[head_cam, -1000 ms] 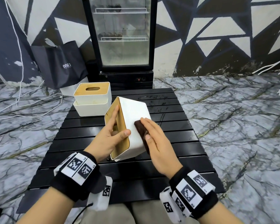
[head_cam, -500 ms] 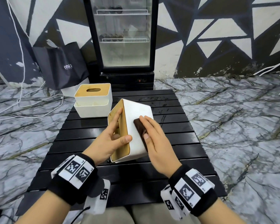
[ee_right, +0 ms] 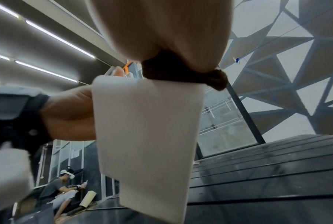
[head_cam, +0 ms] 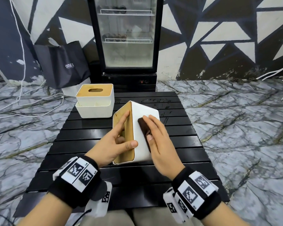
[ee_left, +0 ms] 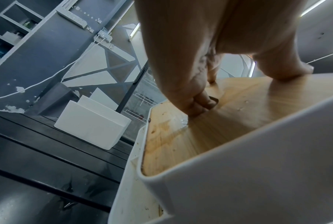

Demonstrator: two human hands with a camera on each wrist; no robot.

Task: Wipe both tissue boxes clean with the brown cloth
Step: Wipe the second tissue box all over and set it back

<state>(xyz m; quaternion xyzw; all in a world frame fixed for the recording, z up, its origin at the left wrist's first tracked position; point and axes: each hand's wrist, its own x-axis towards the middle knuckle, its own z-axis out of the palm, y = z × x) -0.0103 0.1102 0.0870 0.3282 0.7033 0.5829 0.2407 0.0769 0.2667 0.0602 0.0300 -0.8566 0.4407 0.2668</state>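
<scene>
A white tissue box with a wooden lid stands tilted on edge at the middle of the black slatted table. My left hand grips it, fingers hooked into the lid's slot and thumb over the white edge. My right hand lies on the box's white side, thumb and fingers pinching the folded brown cloth flat against it. The cloth bulges from under the palm in the right wrist view. A second tissue box sits upright at the table's back left corner.
The second box rests in a white tray. A glass-door fridge stands just behind the table, a black bag and white cables lie on the marble floor at left. A seated person shows in the right wrist view.
The cloth and my right hand have shifted only slightly along the white side. The left hand keeps the same grip on the tilted box.
</scene>
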